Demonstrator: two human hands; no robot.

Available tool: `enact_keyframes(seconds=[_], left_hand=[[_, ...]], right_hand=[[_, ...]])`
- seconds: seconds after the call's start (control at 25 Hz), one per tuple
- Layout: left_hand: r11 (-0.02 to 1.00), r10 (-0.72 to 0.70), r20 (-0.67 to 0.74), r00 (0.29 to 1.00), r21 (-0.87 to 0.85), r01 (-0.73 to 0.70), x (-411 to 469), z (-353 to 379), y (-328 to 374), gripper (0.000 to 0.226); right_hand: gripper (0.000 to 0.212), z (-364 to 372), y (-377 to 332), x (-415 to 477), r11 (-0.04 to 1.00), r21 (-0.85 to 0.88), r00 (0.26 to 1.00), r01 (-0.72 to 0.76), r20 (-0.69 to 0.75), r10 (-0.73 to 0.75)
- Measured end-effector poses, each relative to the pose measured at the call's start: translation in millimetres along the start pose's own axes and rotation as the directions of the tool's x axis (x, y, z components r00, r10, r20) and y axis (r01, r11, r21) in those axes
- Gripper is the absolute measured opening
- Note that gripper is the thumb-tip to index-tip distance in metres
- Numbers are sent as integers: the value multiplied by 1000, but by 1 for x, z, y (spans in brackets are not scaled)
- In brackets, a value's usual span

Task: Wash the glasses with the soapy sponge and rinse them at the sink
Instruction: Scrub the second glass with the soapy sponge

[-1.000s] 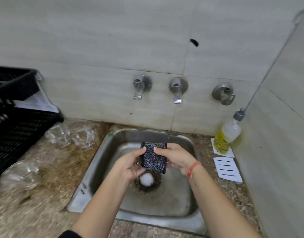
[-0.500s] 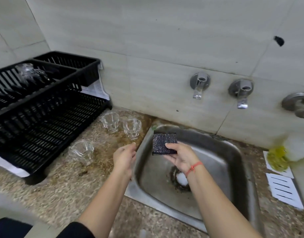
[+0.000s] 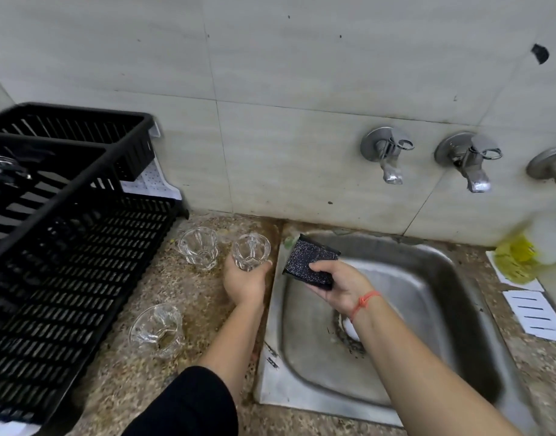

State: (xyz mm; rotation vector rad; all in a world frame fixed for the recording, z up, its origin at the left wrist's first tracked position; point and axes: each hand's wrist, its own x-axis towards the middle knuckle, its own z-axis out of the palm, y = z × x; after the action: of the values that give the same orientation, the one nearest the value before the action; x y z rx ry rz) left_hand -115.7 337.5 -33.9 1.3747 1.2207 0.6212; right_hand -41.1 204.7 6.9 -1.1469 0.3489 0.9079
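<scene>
My left hand (image 3: pixel 243 283) grips a clear glass (image 3: pixel 250 251) from below, on the counter just left of the steel sink (image 3: pixel 427 325). My right hand (image 3: pixel 341 286) holds a dark sparkly sponge (image 3: pixel 308 261) over the sink's left rim. A second glass (image 3: pixel 198 247) stands on the counter to the left of the held one. A third glass (image 3: pixel 155 330) sits nearer me on the counter. Another glass (image 3: pixel 1 169) rests in the upper tier of the black rack.
A black two-tier dish rack (image 3: pixel 66 247) fills the left side. Three taps (image 3: pixel 388 158) stick out of the tiled wall above the sink. A bottle of yellow liquid (image 3: pixel 528 250) and white slotted papers (image 3: pixel 536 314) lie to the right of the sink.
My left hand left the sponge, reached left onto the counter and took hold of a glass. My right hand kept the sponge and shifted toward the sink's left rim. The view swung left.
</scene>
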Motion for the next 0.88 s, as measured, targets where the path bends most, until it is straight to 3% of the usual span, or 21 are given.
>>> enact_keyframes(seconds=[0.2,0.44,0.56,0.68,0.76,0.8,0.88], left_hand=[[999,29,22,999,-40,-28,11,10,-5,92],[997,76,49,996,-20,-75,5,6,2,76],[985,169,156,973,16,-174,-22,10,11,60],[940,302,295,906,68,-335,-50,18,20,58],[828,425,393,815,196,-526,-66,28,30,62],[711,474,463,749,302,-636,-73,34,37,66],[356,495,639,589,469,-808,-89,46,54,71]], right_hand=[[16,3,1,5,1000,-21,999,10,-52,-11],[15,-3,-1,0,999,40,998,8,-61,-6],[8,-18,-12,-14,988,149,998,49,-53,-41],[4,-48,-29,-30,955,271,989,123,-113,-96],[4,-77,-40,-40,920,346,979,185,-150,-140],[4,-90,-44,-45,902,379,974,207,-168,-153],[5,-118,-50,-52,878,417,965,233,-210,-156]])
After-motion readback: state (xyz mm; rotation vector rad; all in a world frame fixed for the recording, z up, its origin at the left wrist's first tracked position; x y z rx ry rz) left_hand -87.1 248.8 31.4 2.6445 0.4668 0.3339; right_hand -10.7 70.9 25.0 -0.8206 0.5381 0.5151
